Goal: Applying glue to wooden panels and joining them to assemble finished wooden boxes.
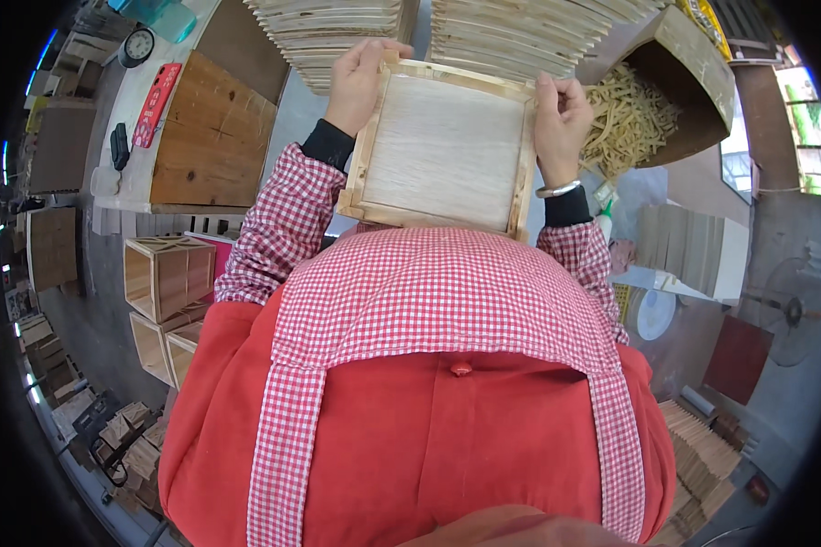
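L hand (360, 87) & R hand (561, 126) grip framed panel (447, 148) nr far corners.

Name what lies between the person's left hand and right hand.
In the head view, a wooden frame with a pale panel spans the gap between the left hand and right hand.

Centre: frame (449, 150). Beyond it: two stacks of slats (511, 36). Right: carton (702, 100), strips (628, 123) inside. Left: counter (126, 102), round dial (137, 47) on top; nearer, boxes (168, 283).
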Available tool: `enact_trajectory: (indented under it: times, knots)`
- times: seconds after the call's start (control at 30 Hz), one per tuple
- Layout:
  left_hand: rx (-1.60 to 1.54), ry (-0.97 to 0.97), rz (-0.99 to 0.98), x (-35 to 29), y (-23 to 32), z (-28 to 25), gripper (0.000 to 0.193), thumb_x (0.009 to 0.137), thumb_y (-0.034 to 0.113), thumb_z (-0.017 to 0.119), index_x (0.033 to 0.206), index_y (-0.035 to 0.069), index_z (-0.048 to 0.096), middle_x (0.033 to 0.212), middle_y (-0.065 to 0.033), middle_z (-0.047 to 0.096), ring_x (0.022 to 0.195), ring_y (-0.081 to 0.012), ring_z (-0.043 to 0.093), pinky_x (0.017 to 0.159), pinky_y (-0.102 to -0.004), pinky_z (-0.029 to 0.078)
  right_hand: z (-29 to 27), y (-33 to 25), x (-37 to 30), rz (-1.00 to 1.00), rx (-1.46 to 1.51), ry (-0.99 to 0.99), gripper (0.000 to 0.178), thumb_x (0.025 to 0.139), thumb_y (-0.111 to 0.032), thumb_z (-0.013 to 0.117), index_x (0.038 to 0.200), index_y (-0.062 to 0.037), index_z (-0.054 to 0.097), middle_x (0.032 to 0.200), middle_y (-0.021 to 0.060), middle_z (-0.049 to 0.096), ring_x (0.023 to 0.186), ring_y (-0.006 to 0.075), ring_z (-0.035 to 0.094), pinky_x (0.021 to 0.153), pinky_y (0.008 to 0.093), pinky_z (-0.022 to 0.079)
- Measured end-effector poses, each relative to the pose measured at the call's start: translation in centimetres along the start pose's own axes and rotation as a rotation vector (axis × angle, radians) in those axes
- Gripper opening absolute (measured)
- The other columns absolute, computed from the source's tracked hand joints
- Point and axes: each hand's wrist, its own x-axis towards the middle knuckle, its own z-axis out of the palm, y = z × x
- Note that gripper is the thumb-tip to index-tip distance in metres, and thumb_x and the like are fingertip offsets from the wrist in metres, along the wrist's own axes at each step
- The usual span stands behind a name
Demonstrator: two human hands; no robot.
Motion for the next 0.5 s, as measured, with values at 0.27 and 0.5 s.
enact_trajectory:
  times: [0.27,0.5]
  knots:
    - [-0.081,0.003,-0.003,-2.1,1.4,-0.4,0.041,0.101,0.025,0.035,0.096,-0.004,0.063,0.097,-0.0086,0.067,0.088,-0.0131,0.059,0.082,-0.0257,0.044,0.7,-1.0,0.8,0.002,-0.023,-0.108,0.023,0.092,-0.017,0.059,0.074,-0.0016,0.056,0.064,-0.0070,0.048,0.059,0.0016,0.040,0.052,0.0191,0.033]
    - [-0.044,0.112,0.042,-2.1,0.2,-1.8,0.034,0.099,0.022,0.042,0.094,-0.003,0.063,0.087,-0.0054,0.066,0.079,-0.0101,0.058,0.074,-0.0246,0.045,-3.1,-2.8,-0.1,-0.143,-0.224,-0.112,0.028,0.095,-0.024,0.053,0.093,0.0021,0.062,0.081,0.0012,0.059,0.057,0.0051,0.047,0.051,0.0218,0.039]
